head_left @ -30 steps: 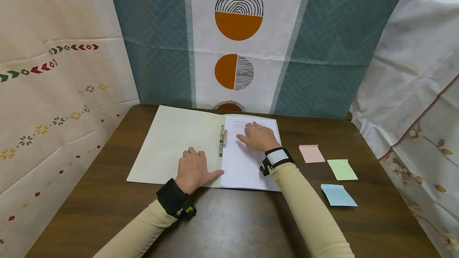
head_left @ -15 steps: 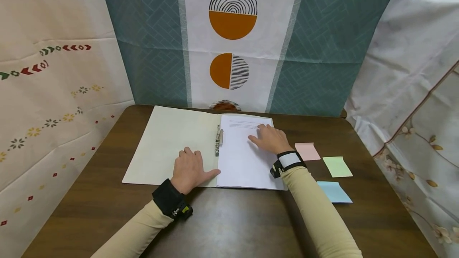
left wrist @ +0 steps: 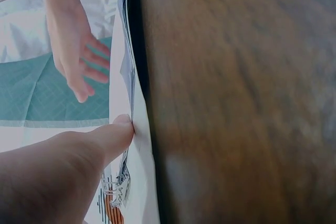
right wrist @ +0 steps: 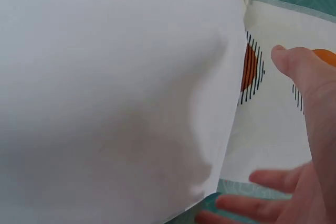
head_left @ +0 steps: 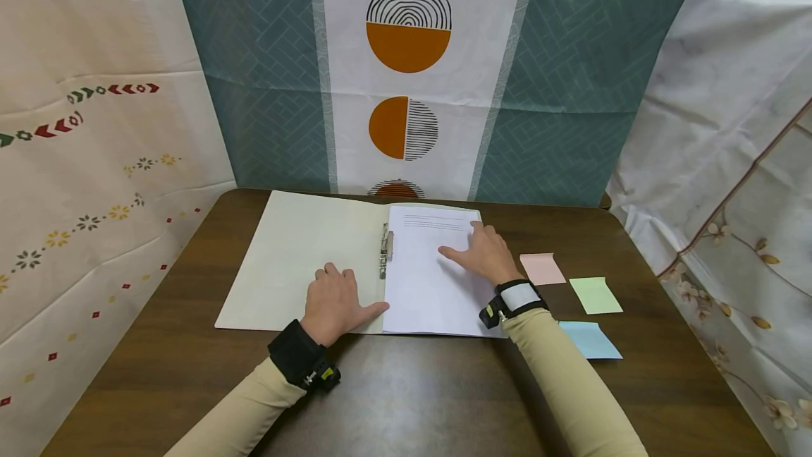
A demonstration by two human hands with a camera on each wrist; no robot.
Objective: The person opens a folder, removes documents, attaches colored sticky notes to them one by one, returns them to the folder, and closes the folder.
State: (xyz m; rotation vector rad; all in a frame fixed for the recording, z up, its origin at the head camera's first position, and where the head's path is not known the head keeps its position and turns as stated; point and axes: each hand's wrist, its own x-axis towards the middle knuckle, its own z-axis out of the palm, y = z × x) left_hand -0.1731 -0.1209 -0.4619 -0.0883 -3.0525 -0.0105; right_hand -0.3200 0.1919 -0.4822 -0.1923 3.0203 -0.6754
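While the open ring folder (head_left: 304, 259) lies toward twelve o'clock on the bench (head_left: 406, 400), long axis nine-to-three, its paper stack (head_left: 419, 288) runs twelve-to-six, printed lines (head_left: 433, 222) toward twelve. Left hand (head_left: 333, 305), thumb outstretched, touches folder at seven; right hand (head_left: 487, 254), fingers spread, over stack's two o'clock.

Two hands (head_left: 331, 303), two sleeves (head_left: 237, 411), two wrist straps (head_left: 297, 353), one folder (head_left: 294, 259), one metal clip (head_left: 383, 254), one stack of paper (head_left: 419, 284), three sticky notes (head_left: 596, 295), one surface (head_left: 406, 400).

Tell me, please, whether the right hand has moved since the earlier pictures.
Yes: in the head view, the right hand has moved right over the paper, farther from the clip.
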